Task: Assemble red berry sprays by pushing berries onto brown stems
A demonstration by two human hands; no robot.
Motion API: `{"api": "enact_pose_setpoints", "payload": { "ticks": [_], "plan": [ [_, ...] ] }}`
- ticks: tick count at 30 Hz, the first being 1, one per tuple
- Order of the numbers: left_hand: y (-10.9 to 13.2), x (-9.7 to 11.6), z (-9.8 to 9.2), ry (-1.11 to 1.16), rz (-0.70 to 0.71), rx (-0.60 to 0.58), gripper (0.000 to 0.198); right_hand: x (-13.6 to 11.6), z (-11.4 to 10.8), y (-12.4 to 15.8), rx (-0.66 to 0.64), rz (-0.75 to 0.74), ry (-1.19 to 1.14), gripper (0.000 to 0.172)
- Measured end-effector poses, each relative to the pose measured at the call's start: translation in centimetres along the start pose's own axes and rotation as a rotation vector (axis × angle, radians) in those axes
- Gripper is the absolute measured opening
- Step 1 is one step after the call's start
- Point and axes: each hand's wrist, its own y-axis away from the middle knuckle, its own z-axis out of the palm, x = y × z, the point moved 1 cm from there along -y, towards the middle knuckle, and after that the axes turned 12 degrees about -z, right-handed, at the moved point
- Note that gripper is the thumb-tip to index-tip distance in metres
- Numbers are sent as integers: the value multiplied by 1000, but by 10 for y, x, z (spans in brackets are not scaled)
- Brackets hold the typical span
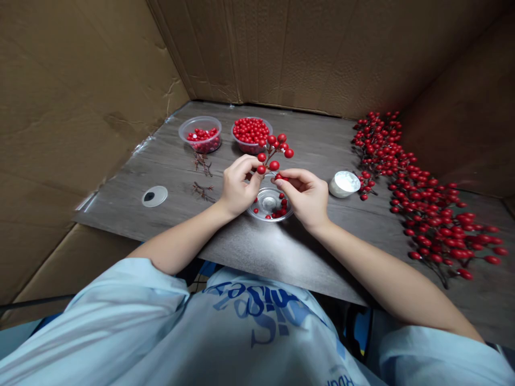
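Between the fingers of my left hand (240,185) is an artificial berry sprig (274,165), its red berries fanned out above the fingertips. My right hand (306,194) pinches a red berry (280,177) close to the sprig's lower end; whether it is joined to the sprig I cannot tell. Directly under both hands stands a shallow clear plastic dish (267,219) with several loose red berries in it. To the right of my right hand is a small round container (345,184) with a white top or filling.
Two clear tubs, a part-filled one (200,120) and a fuller one (252,150), hold red berries at the back. Bare brown stems (203,188) and a white disc with a dark centre (154,196) lie left. Berry branches (422,198) line the right. Cardboard walls (281,53) enclose the table.
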Motion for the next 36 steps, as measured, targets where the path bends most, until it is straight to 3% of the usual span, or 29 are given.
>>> {"api": "enact_pose_setpoints", "payload": {
  "ticks": [18,29,32,36],
  "plan": [
    [2,1,0,-53,-61,-46,21,2,1,2,-5,4,29,10],
    [0,2,0,24,-13,-38,16,2,2,1,3,-5,29,11],
    [-1,-3,2,67,-83,-59,17,-2,2,-1,-1,2,18,12],
    [-3,-8,4,238,-320,-145,31,-12,-2,-9,-8,29,-38,13]
  ]
}}
